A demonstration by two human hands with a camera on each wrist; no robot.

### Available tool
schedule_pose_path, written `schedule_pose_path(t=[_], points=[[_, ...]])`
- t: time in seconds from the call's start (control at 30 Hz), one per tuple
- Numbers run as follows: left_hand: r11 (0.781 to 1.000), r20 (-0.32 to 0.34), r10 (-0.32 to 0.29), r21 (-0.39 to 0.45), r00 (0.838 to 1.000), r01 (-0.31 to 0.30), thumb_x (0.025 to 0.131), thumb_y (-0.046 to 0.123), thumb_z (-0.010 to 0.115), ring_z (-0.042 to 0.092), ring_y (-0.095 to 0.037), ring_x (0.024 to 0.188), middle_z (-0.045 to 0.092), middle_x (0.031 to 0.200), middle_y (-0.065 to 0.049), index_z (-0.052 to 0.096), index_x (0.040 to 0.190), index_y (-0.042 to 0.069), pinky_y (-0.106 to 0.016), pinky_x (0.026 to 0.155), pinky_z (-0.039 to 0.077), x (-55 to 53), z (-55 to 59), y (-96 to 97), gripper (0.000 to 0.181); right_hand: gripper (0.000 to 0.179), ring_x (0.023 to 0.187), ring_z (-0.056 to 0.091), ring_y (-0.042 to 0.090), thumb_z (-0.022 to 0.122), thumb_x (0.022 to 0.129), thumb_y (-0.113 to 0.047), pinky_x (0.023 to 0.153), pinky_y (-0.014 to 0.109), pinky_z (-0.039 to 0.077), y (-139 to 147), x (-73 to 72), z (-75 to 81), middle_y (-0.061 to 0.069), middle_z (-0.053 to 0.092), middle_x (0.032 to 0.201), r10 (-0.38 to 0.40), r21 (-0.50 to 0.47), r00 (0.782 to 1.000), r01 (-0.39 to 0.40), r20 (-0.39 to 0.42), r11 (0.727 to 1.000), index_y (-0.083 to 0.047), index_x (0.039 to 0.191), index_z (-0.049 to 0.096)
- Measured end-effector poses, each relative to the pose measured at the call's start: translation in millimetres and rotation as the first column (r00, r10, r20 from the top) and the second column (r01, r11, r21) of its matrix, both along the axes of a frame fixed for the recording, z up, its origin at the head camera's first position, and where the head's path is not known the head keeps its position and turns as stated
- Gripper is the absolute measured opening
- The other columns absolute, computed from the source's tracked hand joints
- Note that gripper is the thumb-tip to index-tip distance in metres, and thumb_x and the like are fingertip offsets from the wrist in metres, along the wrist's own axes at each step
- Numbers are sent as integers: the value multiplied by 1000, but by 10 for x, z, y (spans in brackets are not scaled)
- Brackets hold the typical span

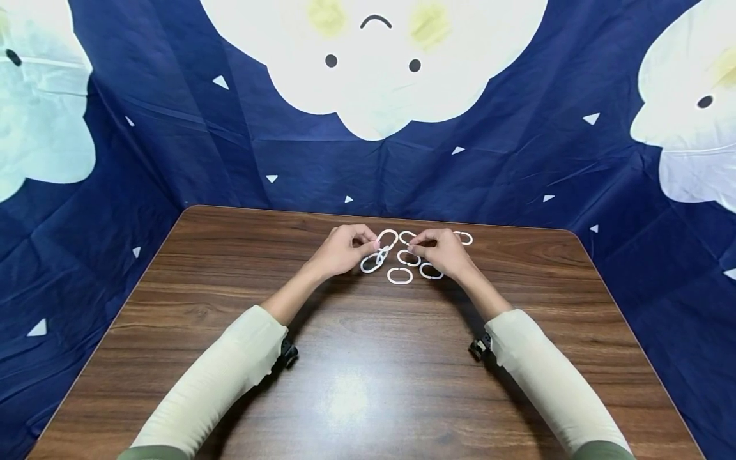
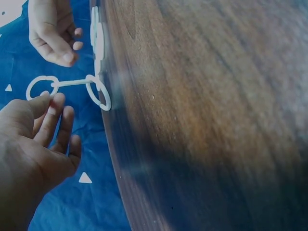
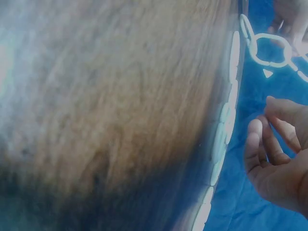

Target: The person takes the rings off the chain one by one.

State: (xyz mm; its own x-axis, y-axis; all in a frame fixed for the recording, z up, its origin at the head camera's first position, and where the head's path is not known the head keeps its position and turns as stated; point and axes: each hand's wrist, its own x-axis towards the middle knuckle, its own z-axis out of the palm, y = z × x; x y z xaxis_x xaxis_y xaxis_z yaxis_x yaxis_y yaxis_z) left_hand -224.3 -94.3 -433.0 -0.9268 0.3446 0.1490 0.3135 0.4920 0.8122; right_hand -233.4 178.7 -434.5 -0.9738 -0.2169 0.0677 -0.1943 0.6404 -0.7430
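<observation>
My left hand [image 1: 343,250] pinches a white oval plastic link [image 1: 390,230] between thumb and fingertips. Two more white links hang joined from it, making a short chain; in the left wrist view a middle link [image 2: 72,83] runs sideways and an end link [image 2: 107,103] reaches down by the table edge. Just right of the chain, my right hand [image 1: 445,251] hovers over loose links, its fingers loosely bent. Between its thumb and fingertips nothing shows in the right wrist view. Near it lie a front link [image 1: 399,283] and another loose link [image 1: 430,277].
Several white links lie flat near the far side of the brown wooden table [image 1: 356,345], one link [image 1: 471,239] beyond the right hand and partly hidden by it. A blue cloth [image 1: 241,160] with white clouds hangs behind and at both sides.
</observation>
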Motion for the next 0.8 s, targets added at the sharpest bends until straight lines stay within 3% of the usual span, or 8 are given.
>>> schedule_pose_path(t=[0.3,0.57,0.8], points=[[1000,7,1,-5,1000,-1,108,18,78,70,-17,90,82,100,-6,81,107,10,-34,87,54,-6,1,17,8,20,88,71,6,88,99,-16,80,17,54,-35,87,145,12,87,110,68,-117,998,-65,18,991,-4,115,86],[1000,8,-7,-12,1000,7,108,18,78,71,-15,87,83,99,-5,81,107,10,-32,84,54,-16,-2,20,8,20,92,74,14,86,100,-15,80,20,56,-96,94,318,12,86,108,120,-117,993,-121,-20,986,-7,119,86],[999,8,-28,-25,1000,28,107,16,78,74,-18,87,84,101,-9,81,108,8,-32,84,56,1,6,42,9,25,95,78,18,89,99,-20,83,21,57,-149,44,413,9,87,110,155,-56,986,-159,-68,986,-8,120,86]])
